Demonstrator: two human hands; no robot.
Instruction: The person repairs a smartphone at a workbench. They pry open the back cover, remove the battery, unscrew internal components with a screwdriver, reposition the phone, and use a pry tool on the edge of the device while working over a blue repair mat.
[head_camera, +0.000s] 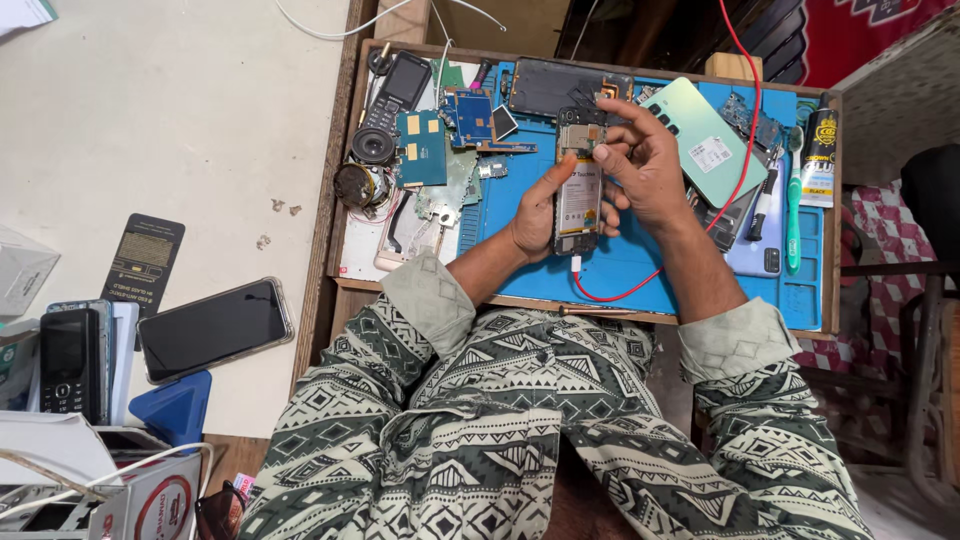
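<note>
1. Left hand (535, 215) grips the opened smartphone with its back cover off (579, 180) from the left edge, index finger stretched up along its side, the rest wrapped under it.
2. Right hand (645, 170) is at the phone's upper right, thumb and fingertips pinched at its top edge; whether they hold any small part, cannot tell.
3. Phone is held upright just above the blue silicone repair mat (640, 265), exposed battery facing up.
4. Red cable (735, 110) plugs into the phone's bottom, loops across the mat and runs up to the far right.
5. Mint-green phone back cover (705, 140) lies just right of the right hand.
6. Loose blue circuit boards (425, 150) and round speakers (373, 146) lie left of the mat.
7. Green toothbrush (793, 200) lies on the mat's right edge.
</note>
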